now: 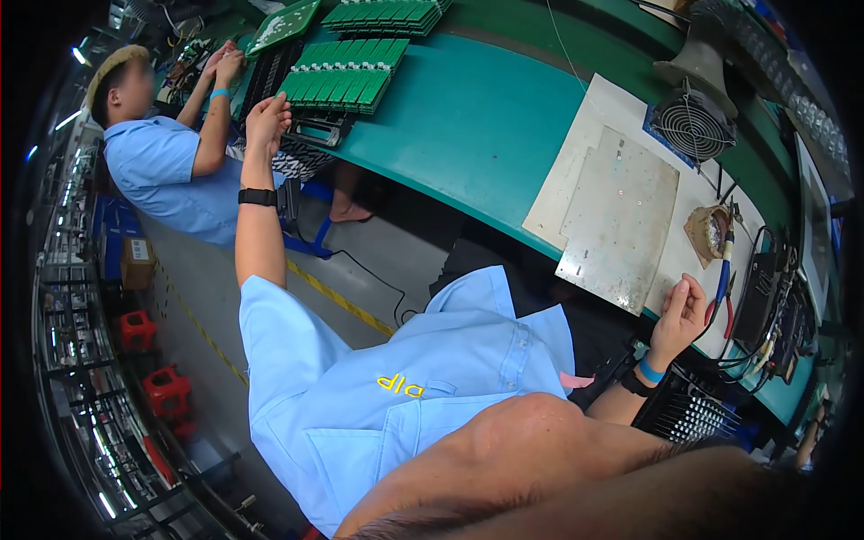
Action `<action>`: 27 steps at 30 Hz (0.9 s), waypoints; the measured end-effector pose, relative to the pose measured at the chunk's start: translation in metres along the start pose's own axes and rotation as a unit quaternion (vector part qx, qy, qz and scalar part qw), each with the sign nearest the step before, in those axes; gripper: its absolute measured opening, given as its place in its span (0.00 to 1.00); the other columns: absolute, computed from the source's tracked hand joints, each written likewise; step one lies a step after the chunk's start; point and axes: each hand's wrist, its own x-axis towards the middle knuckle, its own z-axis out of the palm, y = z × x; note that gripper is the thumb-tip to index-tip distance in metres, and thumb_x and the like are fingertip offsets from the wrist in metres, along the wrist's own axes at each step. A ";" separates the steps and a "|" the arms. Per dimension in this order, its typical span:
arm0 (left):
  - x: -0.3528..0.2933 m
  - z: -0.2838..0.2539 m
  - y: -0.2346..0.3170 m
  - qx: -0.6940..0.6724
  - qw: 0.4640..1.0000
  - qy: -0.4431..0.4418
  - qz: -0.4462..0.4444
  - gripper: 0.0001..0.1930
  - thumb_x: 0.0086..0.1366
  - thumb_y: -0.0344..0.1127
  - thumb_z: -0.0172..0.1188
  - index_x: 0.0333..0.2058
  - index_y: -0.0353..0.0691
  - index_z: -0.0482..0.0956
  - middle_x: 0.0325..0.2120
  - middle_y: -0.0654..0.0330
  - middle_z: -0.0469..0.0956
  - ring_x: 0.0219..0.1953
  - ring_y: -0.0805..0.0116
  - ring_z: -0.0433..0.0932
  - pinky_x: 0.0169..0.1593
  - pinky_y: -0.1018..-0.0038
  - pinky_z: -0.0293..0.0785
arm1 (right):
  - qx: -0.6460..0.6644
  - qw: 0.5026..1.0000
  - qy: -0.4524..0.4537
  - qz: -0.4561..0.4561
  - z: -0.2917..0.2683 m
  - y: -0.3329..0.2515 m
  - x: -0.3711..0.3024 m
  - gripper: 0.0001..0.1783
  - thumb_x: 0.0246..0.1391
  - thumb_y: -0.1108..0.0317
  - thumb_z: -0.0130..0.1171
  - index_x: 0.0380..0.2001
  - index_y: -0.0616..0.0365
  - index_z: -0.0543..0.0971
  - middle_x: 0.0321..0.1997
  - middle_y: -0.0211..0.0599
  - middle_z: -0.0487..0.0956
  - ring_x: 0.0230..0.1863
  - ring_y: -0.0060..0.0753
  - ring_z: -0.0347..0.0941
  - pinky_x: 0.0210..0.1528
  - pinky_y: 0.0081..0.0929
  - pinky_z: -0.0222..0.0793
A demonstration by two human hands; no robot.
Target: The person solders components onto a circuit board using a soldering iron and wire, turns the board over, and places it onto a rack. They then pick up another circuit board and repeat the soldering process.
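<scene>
Teal matting (468,112) covers a long workbench beneath a worker's two bare hands. Green circuit boards (335,83), stacked and topped with a row of white parts, lie at the fingertips of the left hand (265,126), its fingers curled at the stack's near left edge; whether they grip a board cannot be told. Beyond that hand are a second green stack (389,14) and a green tray (281,27) holding white pieces. Well apart, the right hand (679,326) is loosely curled, nothing visible in its grasp, just beside a pale metal plate (621,216) lying on a white sheet (560,175). Past its fingertips lie a blue-handled tool (723,281) and a brown holder (702,236); farther off stands a round fan (693,129). Left of the left hand, a co-worker (175,171) in light blue leans toward the bench, near red stools (167,390) on the floor.
</scene>
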 end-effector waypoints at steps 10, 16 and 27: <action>-0.001 0.003 0.006 0.011 0.999 0.008 0.031 0.17 0.68 0.34 0.68 0.48 0.37 0.70 0.31 0.60 0.81 0.28 0.73 0.82 0.27 0.81 0.77 | -0.014 1.000 0.002 0.008 0.003 -0.002 -0.001 0.11 0.70 0.66 0.59 0.48 0.62 0.80 0.29 0.22 0.74 0.25 0.10 0.62 0.26 0.11 0.54; -0.003 0.000 0.010 0.011 0.999 0.003 0.035 0.18 0.68 0.35 0.68 0.49 0.37 0.70 0.34 0.57 0.83 0.31 0.70 0.84 0.28 0.80 0.78 | -0.022 1.000 -0.002 -0.004 0.000 0.000 0.000 0.11 0.69 0.67 0.60 0.48 0.62 0.81 0.30 0.22 0.75 0.26 0.09 0.63 0.27 0.10 0.54; 0.029 -0.024 -0.006 0.003 0.999 -0.004 0.042 0.16 0.70 0.32 0.64 0.52 0.35 0.71 0.46 0.49 0.82 0.45 0.53 0.85 0.42 0.67 0.83 | -0.014 1.000 0.014 -0.014 0.014 -0.008 0.000 0.09 0.69 0.69 0.60 0.47 0.61 0.81 0.30 0.23 0.77 0.28 0.10 0.67 0.29 0.11 0.59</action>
